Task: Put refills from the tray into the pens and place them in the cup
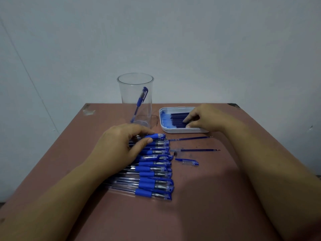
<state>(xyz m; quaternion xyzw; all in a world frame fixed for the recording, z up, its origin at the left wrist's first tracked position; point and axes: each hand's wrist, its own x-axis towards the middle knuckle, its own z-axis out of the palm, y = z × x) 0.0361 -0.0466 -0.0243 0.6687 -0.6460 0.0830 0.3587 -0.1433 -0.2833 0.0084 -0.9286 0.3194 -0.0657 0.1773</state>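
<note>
A row of several clear pens with blue grips lies across the middle of the brown table. My left hand pinches the farthest pen of the row between thumb and fingers. My right hand reaches into the white tray, its fingertips curled onto the dark blue refills. The clear plastic cup stands at the back, left of the tray, with one blue pen leaning inside it.
Two loose refills lie on the table right of the pens. A blue cap and a small dark tip piece lie near them. A grey wall stands right behind the table.
</note>
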